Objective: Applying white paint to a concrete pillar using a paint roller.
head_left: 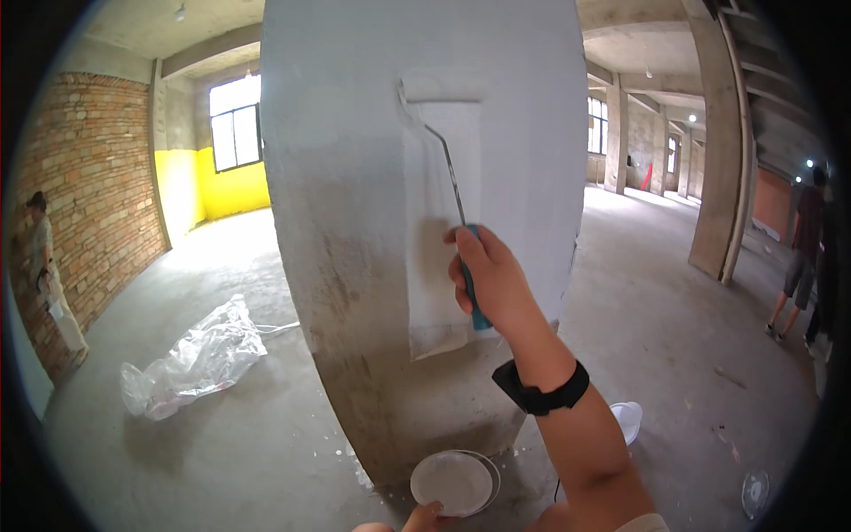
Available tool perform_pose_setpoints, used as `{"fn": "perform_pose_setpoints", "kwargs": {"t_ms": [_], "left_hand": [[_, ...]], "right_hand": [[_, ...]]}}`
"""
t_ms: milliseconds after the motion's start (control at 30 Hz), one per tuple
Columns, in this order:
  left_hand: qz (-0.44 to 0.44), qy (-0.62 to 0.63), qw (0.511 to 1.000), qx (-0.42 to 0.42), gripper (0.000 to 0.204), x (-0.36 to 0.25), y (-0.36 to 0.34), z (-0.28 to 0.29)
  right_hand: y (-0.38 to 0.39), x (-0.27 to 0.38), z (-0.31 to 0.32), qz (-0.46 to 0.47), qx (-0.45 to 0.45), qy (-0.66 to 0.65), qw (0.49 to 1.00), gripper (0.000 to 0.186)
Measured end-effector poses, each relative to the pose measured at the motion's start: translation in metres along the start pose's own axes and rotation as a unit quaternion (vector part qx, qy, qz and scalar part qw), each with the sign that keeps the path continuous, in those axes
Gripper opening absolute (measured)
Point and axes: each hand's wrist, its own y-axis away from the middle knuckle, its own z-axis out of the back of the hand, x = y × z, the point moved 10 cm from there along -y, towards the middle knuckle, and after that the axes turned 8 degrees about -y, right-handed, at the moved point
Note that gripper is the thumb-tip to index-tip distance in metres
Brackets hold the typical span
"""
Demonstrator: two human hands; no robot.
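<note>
A paint roller (456, 188) is gripped by its teal handle in my right hand (483, 266), its white sleeve lying against the upper part of a concrete pillar (346, 177). Below the sleeve runs a strip of fresh white paint (448, 293), reaching well down the pillar face. My left hand (427, 514) is low at the bottom edge, its thumb over the rim of a round white bucket (452, 481) with pale paint inside. The rest of that hand's fingers are hidden by the bucket. A black watch band (542, 390) circles my right wrist.
Crumpled clear plastic sheeting (199, 359) lies on the floor at left. A white container (627, 423) stands right of the pillar's foot. One person (53, 275) is by the brick wall; others (800, 257) stand far right. Paint spots dot the floor beside the pillar.
</note>
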Motion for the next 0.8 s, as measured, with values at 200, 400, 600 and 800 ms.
{"fn": "perform_pose_setpoints", "kwargs": {"t_ms": [200,400,600,800], "left_hand": [[0.004,-0.049,0.999,-0.013,0.041,-0.006,0.011,-0.003],[0.006,-0.028,1.0,0.003,0.038,0.003,-0.004,0.001],[0.006,0.012,0.997,0.077,0.049,0.024,-0.036,0.009],[-0.022,0.0,0.998,0.061,0.049,0.009,-0.015,-0.003]], "right_hand": [[0.04,-0.068,0.001,-0.041,-0.009,-0.032,0.999,0.033],[0.096,-0.14,0.01,-0.097,-0.013,-0.052,0.994,0.031],[0.148,-0.196,0.012,-0.174,-0.023,-0.082,0.981,0.028],[0.191,-0.237,0.016,-0.21,-0.029,-0.083,0.974,0.027]]}}
